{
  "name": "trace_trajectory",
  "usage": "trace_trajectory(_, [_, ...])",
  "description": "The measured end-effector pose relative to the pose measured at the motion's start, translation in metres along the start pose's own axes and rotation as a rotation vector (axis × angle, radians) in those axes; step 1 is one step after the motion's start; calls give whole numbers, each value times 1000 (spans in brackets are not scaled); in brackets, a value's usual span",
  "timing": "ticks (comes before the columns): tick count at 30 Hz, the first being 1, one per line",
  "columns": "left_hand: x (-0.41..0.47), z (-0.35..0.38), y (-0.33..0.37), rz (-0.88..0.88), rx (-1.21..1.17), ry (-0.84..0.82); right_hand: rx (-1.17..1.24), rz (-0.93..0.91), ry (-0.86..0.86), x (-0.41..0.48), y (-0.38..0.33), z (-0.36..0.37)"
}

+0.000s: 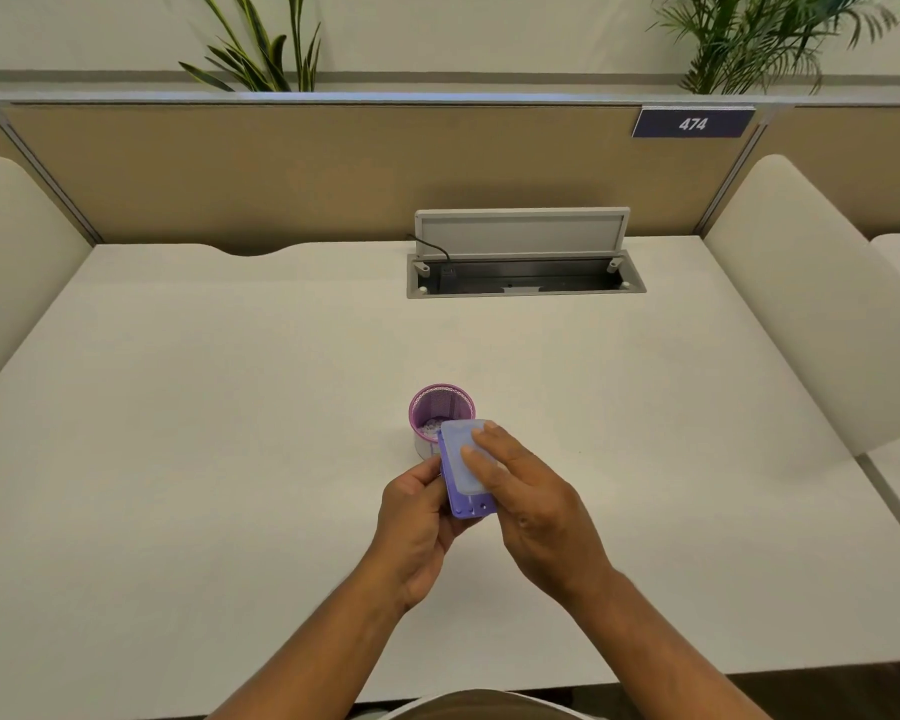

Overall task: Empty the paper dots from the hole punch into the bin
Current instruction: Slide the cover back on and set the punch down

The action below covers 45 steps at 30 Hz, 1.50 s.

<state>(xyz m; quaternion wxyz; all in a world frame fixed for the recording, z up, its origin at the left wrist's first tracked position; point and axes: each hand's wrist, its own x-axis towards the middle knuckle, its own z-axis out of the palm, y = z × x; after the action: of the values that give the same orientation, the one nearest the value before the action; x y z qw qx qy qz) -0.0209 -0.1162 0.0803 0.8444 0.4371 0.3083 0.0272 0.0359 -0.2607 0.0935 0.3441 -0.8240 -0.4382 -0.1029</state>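
Hole punch [466, 472], lilac-blue plastic, held up between both hands over the near middle of the white counter [230, 407], its flat pale underside turned toward the camera; its far end reaches over the near rim of the bin [441, 410], its near end, a darker purple strip with small marks, points back toward the person. Left hand [417, 527] lies to the left of and below the punch, fingers curled and closed on its left long edge, thumb on the near-left part. Right hand [528, 504] lies to the right of and partly over the punch, fingers bent around its right edge, two fingertips [481, 436] pressed flat on the pale face near the far end; whether the pale panel is a separate cover cannot be told. Bin: a small round purple mesh cup standing upright on the counter, just beyond the hands and touching or overlapped by the punch in this view; pale paper dots [430, 427] lie at its bottom, on the near-left side. Far right of the counter: a cable box [526, 278] set into the surface, its grey lid raised; a beige divider [281, 168] behind, bearing a dark plate numbered 474 [693, 123]; plants [261, 49] beyond the divider.
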Motion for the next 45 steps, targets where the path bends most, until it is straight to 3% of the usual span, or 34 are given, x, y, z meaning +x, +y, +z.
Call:
trace_trajectory(15, [6, -1, 16, -7, -41, -9, 59, -38, -55, 4, 8, -1])
trace_trajectory(26, [2, 5, 29, -85, -220, -107, -212, -199, -98, 4, 18, 8])
trace_trajectory(36, [4, 9, 29, -74, -238, -48, -216, -265, -61, 4, 19, 13])
trace_trajectory(39, [4, 8, 30, -79, -235, -51, -193, -259, 2, 2, 18, 13])
trace_trajectory(45, [7, 14, 33, -69, -312, -55, -192, -201, 318, -6, 17, 17])
